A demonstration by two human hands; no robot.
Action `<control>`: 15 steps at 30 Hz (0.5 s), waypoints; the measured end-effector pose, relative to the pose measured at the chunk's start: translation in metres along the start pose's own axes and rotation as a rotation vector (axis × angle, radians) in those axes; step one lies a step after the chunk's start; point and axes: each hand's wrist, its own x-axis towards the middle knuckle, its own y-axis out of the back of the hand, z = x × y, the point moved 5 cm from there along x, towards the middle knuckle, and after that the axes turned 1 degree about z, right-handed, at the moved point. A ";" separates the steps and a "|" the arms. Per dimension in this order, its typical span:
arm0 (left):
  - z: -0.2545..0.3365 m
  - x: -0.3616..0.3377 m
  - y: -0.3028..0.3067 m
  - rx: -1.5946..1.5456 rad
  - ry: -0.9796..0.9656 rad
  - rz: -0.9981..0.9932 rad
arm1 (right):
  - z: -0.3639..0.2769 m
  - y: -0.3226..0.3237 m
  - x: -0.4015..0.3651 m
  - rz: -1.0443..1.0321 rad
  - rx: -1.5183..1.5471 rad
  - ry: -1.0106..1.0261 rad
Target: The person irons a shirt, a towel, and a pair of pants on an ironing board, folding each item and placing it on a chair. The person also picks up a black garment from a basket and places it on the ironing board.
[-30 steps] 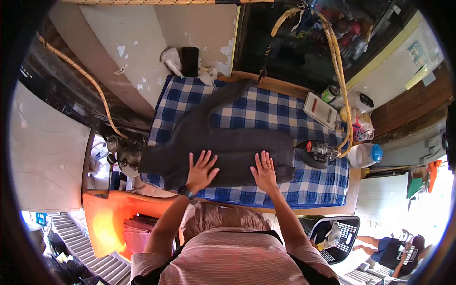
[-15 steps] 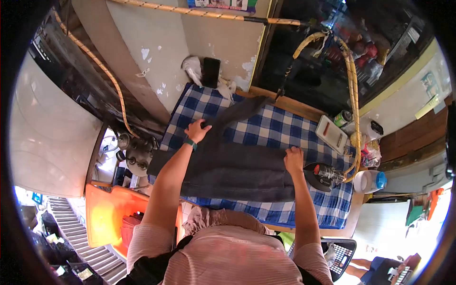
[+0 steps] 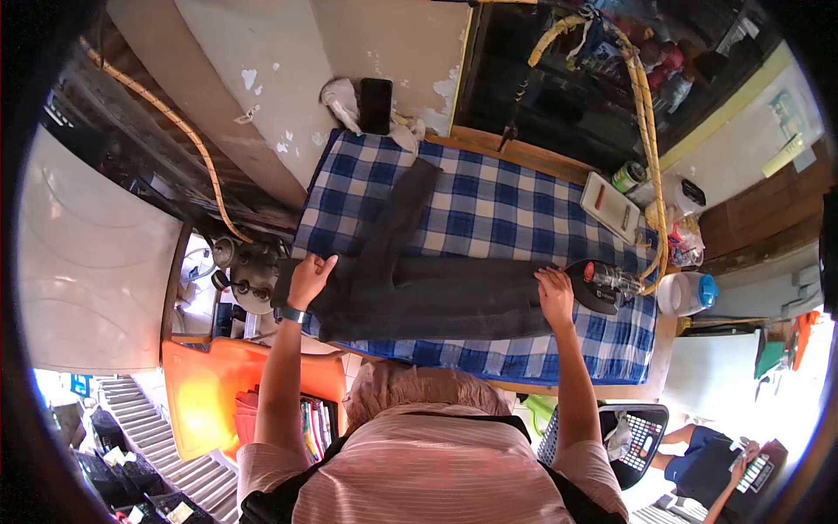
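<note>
A dark grey garment [image 3: 471, 288] lies lengthwise on a blue-and-white checked cloth [image 3: 497, 201]. One narrow part, like a sleeve or leg, points away from me towards the wall. At the garment's left end rests my left hand [image 3: 307, 281], thumb apart from the fingers. My right hand [image 3: 555, 295] has its bent fingers closed on the right end. Just beyond that hand, a dark clothes iron [image 3: 595, 286] with a clear upper part sits on the cloth. Whether the garment is a shirt or trousers I cannot make out.
A phone [image 3: 375, 106] and white rag [image 3: 342, 103] lie by the wall. Back right are a white tray [image 3: 611, 207] and a can [image 3: 628, 176]. A wrapped hose [image 3: 650, 148] hangs to the iron. An orange chair [image 3: 196, 384] is left, a basket [image 3: 648, 428] right, with another person [image 3: 711, 467] beyond.
The garment's narrow part has swung left and come down flatter. My left hand has moved left and nearer to me. My right hand stays at the right end; the view has shifted slightly.
</note>
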 end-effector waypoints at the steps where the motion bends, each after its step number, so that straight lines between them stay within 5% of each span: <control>1: 0.001 0.000 -0.011 -0.006 -0.003 -0.003 | -0.001 0.001 0.000 -0.001 -0.007 -0.001; 4: 0.013 -0.002 -0.032 0.245 -0.008 0.209 | -0.008 0.009 0.005 0.005 -0.013 -0.005; 7: 0.025 -0.006 -0.031 0.001 -0.148 0.508 | -0.011 0.024 0.006 0.065 -0.020 -0.068; 13: 0.024 -0.020 -0.021 0.217 -0.066 0.504 | -0.010 -0.013 -0.037 -0.118 -0.214 -0.041; 15: 0.049 -0.011 -0.015 0.405 -0.271 0.654 | -0.029 0.002 -0.029 -0.026 -0.156 -0.190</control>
